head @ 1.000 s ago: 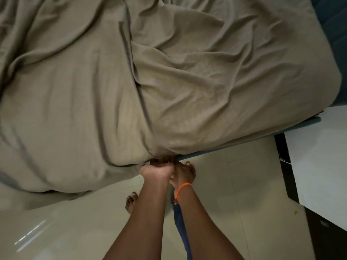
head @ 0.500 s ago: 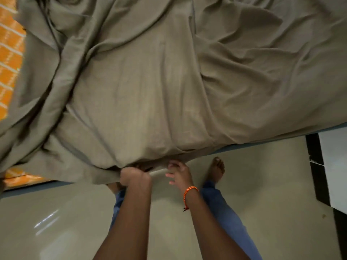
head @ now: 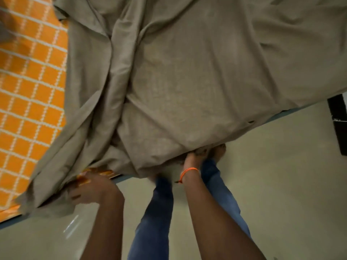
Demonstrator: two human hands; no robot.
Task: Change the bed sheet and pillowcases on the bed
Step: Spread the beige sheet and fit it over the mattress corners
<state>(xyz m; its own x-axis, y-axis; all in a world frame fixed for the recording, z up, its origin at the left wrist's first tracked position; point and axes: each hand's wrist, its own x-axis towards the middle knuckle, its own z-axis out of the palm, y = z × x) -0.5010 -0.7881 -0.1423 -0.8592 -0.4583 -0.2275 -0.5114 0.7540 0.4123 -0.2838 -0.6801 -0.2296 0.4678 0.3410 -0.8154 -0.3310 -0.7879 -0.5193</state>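
We look down on the bed (head: 272, 120), our landmark for everything here. A grey-beige sheet (head: 187, 81) lies rumpled over most of it, with deep folds running down the left part, and its near hem hangs over the bed's near edge. Left of the grey sheet, an orange sheet (head: 28, 91) with a white grid covers the bed surface, exposed down to the near edge.

Our left hand (head: 88, 190) is at the bed's near edge, by the grey sheet's loose lower-left corner; the fingers look spread against the fabric and the orange edge, but motion blur is heavy, so we cannot tell if they grip. Our right hand (head: 195, 156) is at the near edge further right, fingers curled up into the hanging grey hem, gripping it. An orange wrist thread (head: 188, 170) sits on that wrist.

Below the bed edge: pale glossy floor (head: 281, 184), 2 legs in blue jeans (head: 155, 222), and a bare foot (head: 218, 152) right beside the right hand. A dark furniture piece (head: 339, 128) stands off the bed's near right end.
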